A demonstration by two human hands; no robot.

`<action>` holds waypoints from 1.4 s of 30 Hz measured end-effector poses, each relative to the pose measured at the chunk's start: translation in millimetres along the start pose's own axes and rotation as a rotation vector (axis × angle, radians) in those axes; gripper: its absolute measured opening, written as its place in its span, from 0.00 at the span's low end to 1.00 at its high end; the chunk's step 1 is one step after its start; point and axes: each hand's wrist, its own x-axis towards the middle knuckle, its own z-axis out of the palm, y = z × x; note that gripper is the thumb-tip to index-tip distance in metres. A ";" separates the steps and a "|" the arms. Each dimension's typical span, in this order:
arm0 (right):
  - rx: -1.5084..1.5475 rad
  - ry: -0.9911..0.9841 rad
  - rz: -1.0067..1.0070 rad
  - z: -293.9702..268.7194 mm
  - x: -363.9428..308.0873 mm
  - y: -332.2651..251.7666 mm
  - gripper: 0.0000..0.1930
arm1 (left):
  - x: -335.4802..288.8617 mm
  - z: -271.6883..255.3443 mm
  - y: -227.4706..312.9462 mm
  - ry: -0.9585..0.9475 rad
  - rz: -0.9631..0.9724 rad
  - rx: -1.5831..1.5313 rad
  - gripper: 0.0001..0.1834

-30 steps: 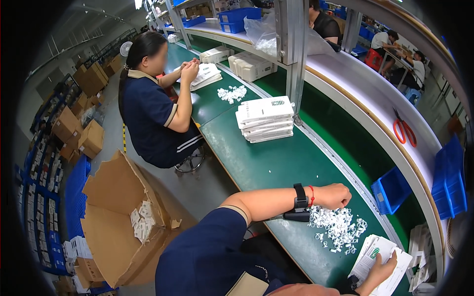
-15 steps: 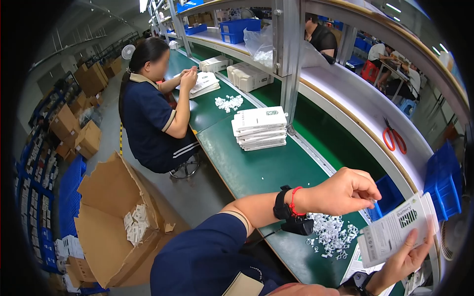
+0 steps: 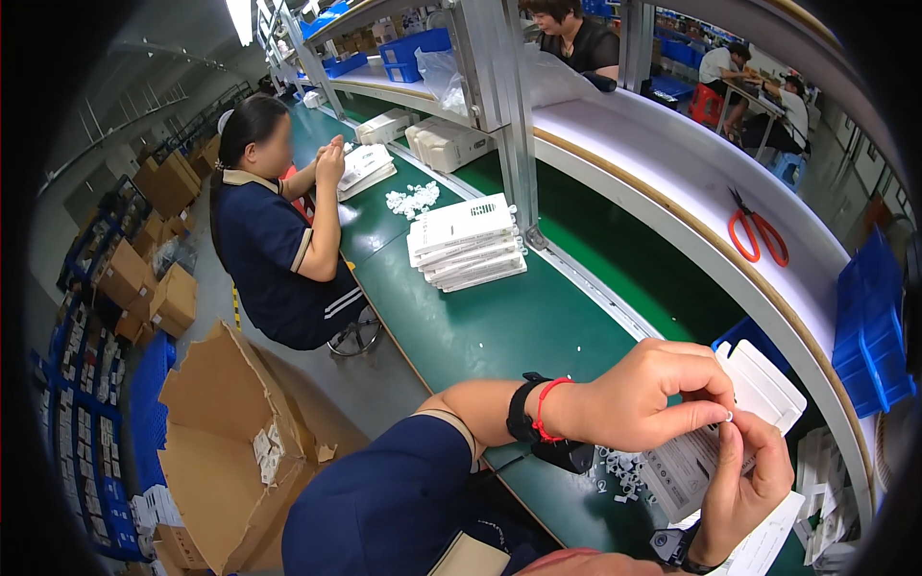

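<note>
My left hand (image 3: 663, 398), with a red cord and black band at the wrist, is closed in a pinch. Its fingertips meet those of my right hand (image 3: 749, 475), also pinched, at a small white plastic piece (image 3: 729, 417). Below them is a flat white printed package (image 3: 677, 475), partly covered by my hands; I cannot tell whether it is held or resting. Beyond my fingers shows a blank white panel with rounded corners (image 3: 768, 389). Loose small white plastic rings (image 3: 624, 472) lie on the green table beside my left wrist.
A stack of white packages (image 3: 466, 240) stands farther along the green table (image 3: 423, 331). A co-worker (image 3: 274, 221) sits at left. Red-handled cutters (image 3: 757, 235) lie on the shelf, near a blue bin (image 3: 869, 326). A large open carton (image 3: 206, 422) stands at lower left.
My hands have come together; before, the right held up the printed package apart from the left. The package now appears lower, beneath my hands. The view has shifted.
</note>
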 end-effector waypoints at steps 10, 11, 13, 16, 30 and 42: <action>-0.133 0.048 -0.159 4.5 2.7 -4.9 0.02 | -2.8 4.8 2.4 -0.011 -0.005 -0.020 0.06; -0.146 0.042 -0.134 4.1 1.8 -4.4 0.02 | -1.9 4.6 3.1 -0.019 -0.033 -0.030 0.07; -0.182 0.024 -0.108 5.7 0.1 -3.9 0.02 | -3.3 2.4 -2.5 -0.003 0.042 0.038 0.08; -0.215 0.043 -0.143 7.2 2.6 -1.9 0.01 | -3.1 0.1 -7.7 -0.005 0.109 0.120 0.09; -0.196 -0.025 -0.083 11.3 -1.7 13.7 0.04 | -13.6 -37.7 18.5 0.332 0.132 0.288 0.20; -0.307 0.014 -0.072 15.2 5.6 4.6 0.02 | -10.8 -58.0 40.4 0.493 0.351 0.474 0.16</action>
